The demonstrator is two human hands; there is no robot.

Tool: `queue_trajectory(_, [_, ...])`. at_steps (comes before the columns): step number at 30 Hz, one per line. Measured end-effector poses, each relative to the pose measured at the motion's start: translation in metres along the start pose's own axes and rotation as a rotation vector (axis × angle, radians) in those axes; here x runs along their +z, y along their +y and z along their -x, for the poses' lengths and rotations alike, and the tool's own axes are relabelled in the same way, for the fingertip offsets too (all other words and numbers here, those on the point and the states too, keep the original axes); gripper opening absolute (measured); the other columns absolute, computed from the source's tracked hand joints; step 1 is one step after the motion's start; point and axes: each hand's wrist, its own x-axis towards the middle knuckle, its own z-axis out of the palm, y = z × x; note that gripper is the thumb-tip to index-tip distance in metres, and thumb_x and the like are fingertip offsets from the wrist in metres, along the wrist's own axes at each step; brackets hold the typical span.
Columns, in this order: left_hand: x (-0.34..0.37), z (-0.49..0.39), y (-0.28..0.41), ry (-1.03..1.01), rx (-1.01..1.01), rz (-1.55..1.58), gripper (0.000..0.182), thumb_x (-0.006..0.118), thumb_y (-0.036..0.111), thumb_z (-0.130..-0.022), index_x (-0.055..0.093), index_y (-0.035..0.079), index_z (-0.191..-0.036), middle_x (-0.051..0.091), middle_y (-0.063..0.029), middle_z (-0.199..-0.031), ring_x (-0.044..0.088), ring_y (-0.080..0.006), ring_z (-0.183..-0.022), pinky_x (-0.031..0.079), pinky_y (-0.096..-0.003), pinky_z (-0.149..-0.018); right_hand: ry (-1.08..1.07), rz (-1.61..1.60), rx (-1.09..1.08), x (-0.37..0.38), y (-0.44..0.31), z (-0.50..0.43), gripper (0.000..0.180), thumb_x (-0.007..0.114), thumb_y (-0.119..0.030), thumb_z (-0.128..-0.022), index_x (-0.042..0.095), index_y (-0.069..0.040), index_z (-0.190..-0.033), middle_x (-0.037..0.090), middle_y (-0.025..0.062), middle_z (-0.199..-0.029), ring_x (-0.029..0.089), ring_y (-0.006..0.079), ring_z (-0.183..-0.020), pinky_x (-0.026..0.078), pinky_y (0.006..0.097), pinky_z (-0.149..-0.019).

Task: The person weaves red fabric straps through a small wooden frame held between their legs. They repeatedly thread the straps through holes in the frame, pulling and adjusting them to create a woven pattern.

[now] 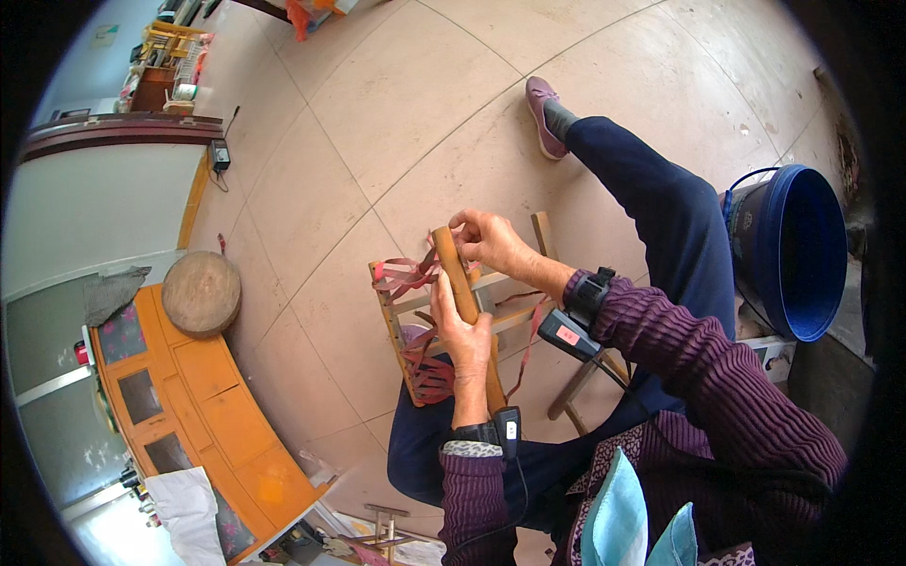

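Note:
A wooden folding stool frame (386, 332) stands tilted between my knees, with faded red straps (432, 378) wound around its rails. My left hand (463, 343) wraps around the thick top rail (456, 279), its thumb on the near side and its fingers along the strap side. At the far end of that rail, my right hand (495, 244) has its fingers bent and pinched on a strap; the exact grip is partly hidden. More strap (402, 276) is bunched at the left of the rail, and a loose length (527, 354) hangs at the right.
A dark blue bucket (810, 255) stands by my right leg. On the left are an orange wooden cabinet (212, 368) and a round wooden block (202, 293). Another small folding stool (386, 530) lies lower down. Cables run from devices on both wrists. Tiled floor (425, 127) extends ahead.

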Motion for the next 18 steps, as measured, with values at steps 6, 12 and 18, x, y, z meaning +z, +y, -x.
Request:
queue_trajectory(6, [0.002,0.000,0.001,0.028,-0.010,-0.013,0.082,0.059,-0.005,-0.058,0.033,0.006,-0.135,0.035,-0.0205,-0.133,0.033,-0.0395,-0.125,0.028,-0.0456,-0.104,0.069,0.235,-0.126,0.004,-0.008,0.003,0.036,0.060,0.003,-0.071,0.052,-0.001,-0.106,0.061,0.0107,-0.072,0.063,0.0185,-0.069,0.052,0.0293,-0.064])
queue_trajectory(12, [0.000,0.003,-0.002,0.051,0.013,-0.039,0.080,0.057,-0.005,-0.058,0.035,0.007,-0.134,0.035,-0.0203,-0.133,0.034,-0.0392,-0.124,0.029,-0.0451,-0.104,0.137,0.627,-0.579,-0.004,0.000,-0.010,0.037,0.062,0.000,-0.074,0.051,-0.002,-0.109,0.061,0.0166,-0.078,0.062,0.0291,-0.072,0.051,0.0332,-0.066])
queue_trajectory(18, [-0.003,0.002,-0.005,0.059,0.011,-0.046,0.080,0.056,-0.004,-0.058,0.035,0.007,-0.134,0.035,-0.0205,-0.133,0.034,-0.0392,-0.124,0.030,-0.0457,-0.103,0.063,0.137,-0.088,-0.012,0.015,-0.002,0.041,0.063,-0.003,-0.078,0.049,-0.002,-0.117,0.064,0.0121,-0.086,0.063,0.0195,-0.080,0.051,0.0295,-0.072])
